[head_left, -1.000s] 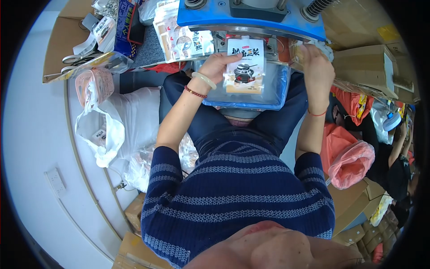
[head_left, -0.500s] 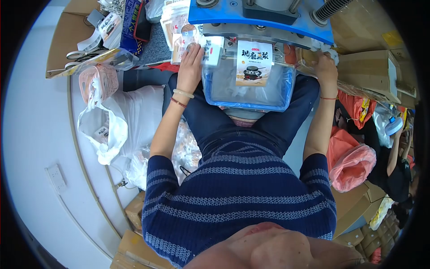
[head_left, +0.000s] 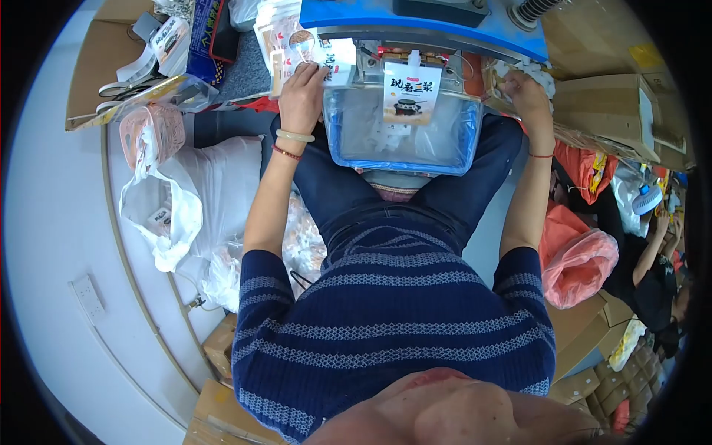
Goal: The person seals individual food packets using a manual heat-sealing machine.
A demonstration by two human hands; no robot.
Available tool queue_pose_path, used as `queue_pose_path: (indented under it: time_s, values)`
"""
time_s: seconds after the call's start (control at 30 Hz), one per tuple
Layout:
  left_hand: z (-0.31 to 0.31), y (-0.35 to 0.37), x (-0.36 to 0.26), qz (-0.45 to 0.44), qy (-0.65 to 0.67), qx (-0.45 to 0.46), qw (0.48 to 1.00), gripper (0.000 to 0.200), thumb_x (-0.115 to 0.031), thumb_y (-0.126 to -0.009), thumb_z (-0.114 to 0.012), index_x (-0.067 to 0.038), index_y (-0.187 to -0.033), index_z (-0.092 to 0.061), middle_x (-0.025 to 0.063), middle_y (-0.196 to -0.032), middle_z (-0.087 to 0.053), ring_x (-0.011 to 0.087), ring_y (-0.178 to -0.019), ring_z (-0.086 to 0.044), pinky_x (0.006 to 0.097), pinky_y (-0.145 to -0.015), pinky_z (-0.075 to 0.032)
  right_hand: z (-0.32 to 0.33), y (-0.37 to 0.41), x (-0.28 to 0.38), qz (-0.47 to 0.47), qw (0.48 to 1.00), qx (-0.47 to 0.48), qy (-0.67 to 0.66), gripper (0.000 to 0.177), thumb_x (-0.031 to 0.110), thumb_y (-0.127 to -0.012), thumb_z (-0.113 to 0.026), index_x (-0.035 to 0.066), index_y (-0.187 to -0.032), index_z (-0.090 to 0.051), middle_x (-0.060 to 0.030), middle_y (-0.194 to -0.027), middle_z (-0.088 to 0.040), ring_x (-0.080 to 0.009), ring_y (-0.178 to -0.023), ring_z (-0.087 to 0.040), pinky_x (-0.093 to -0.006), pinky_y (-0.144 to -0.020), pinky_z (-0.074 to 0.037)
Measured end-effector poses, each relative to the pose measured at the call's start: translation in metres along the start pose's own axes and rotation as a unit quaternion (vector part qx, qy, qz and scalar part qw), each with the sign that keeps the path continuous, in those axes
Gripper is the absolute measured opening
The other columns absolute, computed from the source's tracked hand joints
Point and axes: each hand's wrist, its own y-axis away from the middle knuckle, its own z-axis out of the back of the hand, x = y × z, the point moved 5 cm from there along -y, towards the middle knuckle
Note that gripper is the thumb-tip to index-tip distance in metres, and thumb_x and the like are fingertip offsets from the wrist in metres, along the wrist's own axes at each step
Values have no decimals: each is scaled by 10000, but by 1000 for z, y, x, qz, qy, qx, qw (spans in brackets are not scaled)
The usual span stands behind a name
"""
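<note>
My left hand [head_left: 302, 93] is at a stack of white and tan printed packets [head_left: 280, 33], left of a blue-topped press [head_left: 430, 22]. Its fingers are bent and together on the near packets. A single printed packet [head_left: 410, 93], with Chinese characters, a black pot picture and a narrow white tab at its top, lies in front of the press, over a bin lined with clear blue plastic [head_left: 404, 163]. To the right of the press, my right hand [head_left: 528, 95] is curled beside white scraps [head_left: 541, 74]; whether it holds anything is hidden.
Cardboard boxes [head_left: 601, 111] stand close on the right, with orange bags [head_left: 575, 259] below. On the left are a pink basket [head_left: 152, 137], an open white bag [head_left: 159, 215] and scissors [head_left: 122, 87]. A co-worker's arms [head_left: 653, 248] show at far right.
My left hand's fingers have gone from lying flat to bent on the packets. My right hand has moved up and curled. The packet's top tab now shows; the view has shifted slightly.
</note>
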Motion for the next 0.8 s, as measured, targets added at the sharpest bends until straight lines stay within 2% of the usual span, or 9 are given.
queue_pose_path:
  time_s: [0.07,0.13,0.17,0.23,0.33,0.47,0.6,0.73,0.8]
  values:
    - [3,-1,3,10,18,8,1000,334,15,-760,-639,-70,-1075,-708,114,-1125,-687,316,-1095,-624,407,-919,-499,-5,3,1,-12,998,2,-56,276,265,-921,-605,88,-1120,-679,-213,-1050,-673,-400,-983,-643,-457,-812,-505]
    - [11,-1,1,58,81,10,995,335,29,-753,-628,-62,-1064,-710,117,-1121,-688,321,-1086,-625,403,-916,-502,17,9,-1,-36,981,-169,-84,271,259,-944,-587,85,-1133,-674,-227,-1064,-661,-408,-986,-633,-452,-808,-502]
    - [19,-5,-5,105,148,11,983,336,44,-746,-616,-53,-1053,-713,119,-1118,-689,326,-1077,-626,399,-912,-504,27,14,4,-1,969,-228,-93,264,237,-956,-601,55,-1135,-670,-178,-1049,-698,-344,-951,-677,-386,-780,-514]
    - [37,-8,-31,69,143,-12,987,326,67,-760,-613,-47,-1043,-728,122,-1081,-711,275,-992,-674,345,-860,-529,38,31,20,-9,955,-191,-228,253,208,-957,-610,37,-1135,-669,-132,-1025,-700,-272,-911,-673,-343,-765,-510]
    - [30,-3,-51,272,447,43,851,242,35,-838,-672,-17,-1065,-737,70,-967,-749,74,-835,-662,218,-752,-519,46,70,93,-27,887,-113,-446,219,118,-943,-647,-8,-1121,-669,-17,-964,-662,-95,-821,-583,-239,-730,-475]
    - [21,-7,-70,297,510,122,798,236,36,-842,-672,9,-1069,-731,61,-964,-743,79,-846,-652,218,-759,-518,27,89,154,103,894,-25,-436,201,63,-872,-716,5,-1062,-687,-48,-946,-668,-97,-776,-565,-242,-715,-467]
    - [29,-13,-90,285,525,150,788,231,20,-846,-679,15,-1072,-726,61,-956,-743,79,-843,-652,219,-759,-519,72,82,178,153,886,-108,-424,216,51,-834,-735,26,-1045,-696,-41,-932,-670,-102,-764,-557,-234,-695,-461]
    - [37,-20,-95,249,516,179,800,218,-98,-869,-745,15,-1054,-736,67,-948,-736,72,-833,-645,221,-755,-523,69,66,183,265,915,-80,-294,181,100,-861,-701,8,-1017,-694,-122,-946,-686,-254,-851,-646,-334,-769,-503]
    - [18,-4,-95,314,548,382,675,191,-130,-891,-727,-3,-1033,-746,88,-945,-737,82,-829,-646,234,-752,-525,66,64,178,279,925,-22,-259,206,148,-886,-672,4,-1033,-688,-161,-978,-682,-331,-906,-646,-379,-798,-507]
